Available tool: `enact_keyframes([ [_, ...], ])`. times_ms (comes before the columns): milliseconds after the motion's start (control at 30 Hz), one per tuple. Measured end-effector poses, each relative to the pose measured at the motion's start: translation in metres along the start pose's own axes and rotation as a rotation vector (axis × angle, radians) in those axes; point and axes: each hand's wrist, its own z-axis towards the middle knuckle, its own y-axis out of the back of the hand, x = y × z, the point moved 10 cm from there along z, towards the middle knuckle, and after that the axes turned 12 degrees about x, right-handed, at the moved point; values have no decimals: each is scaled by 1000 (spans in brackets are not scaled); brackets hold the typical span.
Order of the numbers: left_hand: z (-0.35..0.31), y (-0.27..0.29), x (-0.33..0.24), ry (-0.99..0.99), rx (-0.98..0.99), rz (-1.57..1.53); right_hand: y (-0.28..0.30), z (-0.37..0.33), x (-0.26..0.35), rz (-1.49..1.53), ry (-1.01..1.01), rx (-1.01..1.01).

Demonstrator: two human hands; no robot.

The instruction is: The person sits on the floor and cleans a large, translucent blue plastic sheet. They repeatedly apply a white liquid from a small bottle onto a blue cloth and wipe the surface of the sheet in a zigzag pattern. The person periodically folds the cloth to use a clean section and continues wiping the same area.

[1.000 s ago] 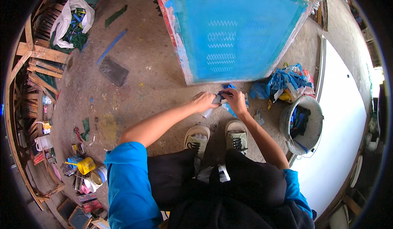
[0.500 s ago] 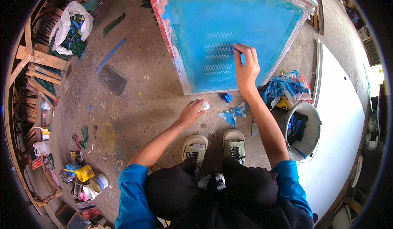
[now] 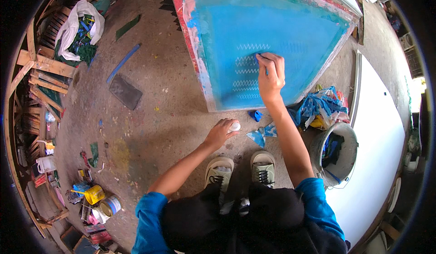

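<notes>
A large screen-printing frame leans in front of me, its mesh blue with rows of white zigzag lines. My right hand is closed in a pinch against the mesh, at the second zigzag row from the top. A scrap of something blue shows at its fingertips; its kind is too small to make out. Lower down, my left hand is wrapped round a small container with a round white top, held over the floor near the frame's lower edge. The fingers hide most of it.
By the frame's lower edge lie a crumpled blue piece and blue-white scraps. On the right stand a grey bucket, a heap of plastic bags and a white board. Paint cans and wooden racks line the left.
My right hand has shifted left across the zigzag row, with its fingertips still at the mesh. The left hand keeps its hold on the container. The whole view has shifted slightly.
</notes>
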Motion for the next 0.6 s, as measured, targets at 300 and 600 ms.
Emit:
enact_keyframes([
  [300,2,3,-8,-83,-85,76,1,3,3,9,5,111],
  [600,5,-11,0,-55,-18,104,-1,8,8,48,10,115],
])
